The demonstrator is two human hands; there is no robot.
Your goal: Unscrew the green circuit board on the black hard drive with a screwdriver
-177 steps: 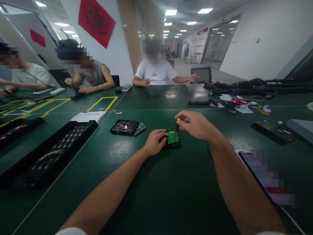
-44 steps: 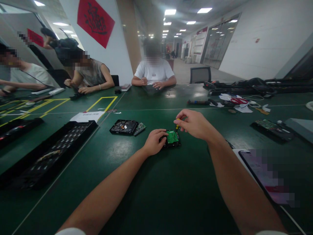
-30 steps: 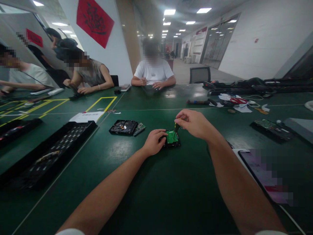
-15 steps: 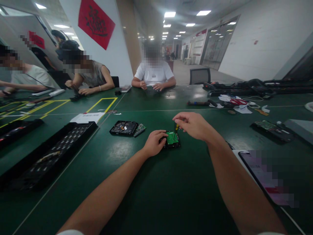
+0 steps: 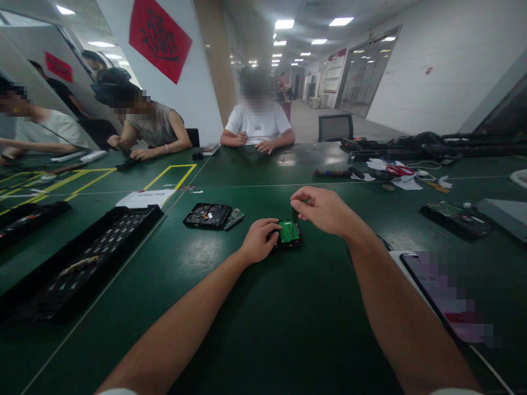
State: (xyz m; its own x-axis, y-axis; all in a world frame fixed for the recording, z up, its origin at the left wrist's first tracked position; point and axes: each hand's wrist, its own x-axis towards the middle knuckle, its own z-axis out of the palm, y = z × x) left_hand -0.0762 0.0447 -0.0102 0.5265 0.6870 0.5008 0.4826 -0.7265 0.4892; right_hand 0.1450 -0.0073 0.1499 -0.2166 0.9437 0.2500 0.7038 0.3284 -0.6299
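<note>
A small hard drive (image 5: 290, 235) with a green circuit board facing up lies on the dark green table (image 5: 263, 307) in front of me. My left hand (image 5: 260, 240) grips its left side with curled fingers and holds it down. My right hand (image 5: 323, 208) hovers over the drive's far right corner, fingers pinched round a small screwdriver (image 5: 295, 212) that stands upright with its tip on the board. Most of the screwdriver's handle is hidden in my fingers.
Another opened hard drive (image 5: 208, 215) with a loose circuit board (image 5: 234, 218) lies to the left. A long black tray (image 5: 78, 258) sits at the left, a phone (image 5: 448, 296) at the right. Three people sit at the table's far side. Tools and cables clutter the far right.
My right hand has shifted slightly and closed lower over the screwdriver, so its yellow handle no longer shows. My left hand has stayed on the drive.
</note>
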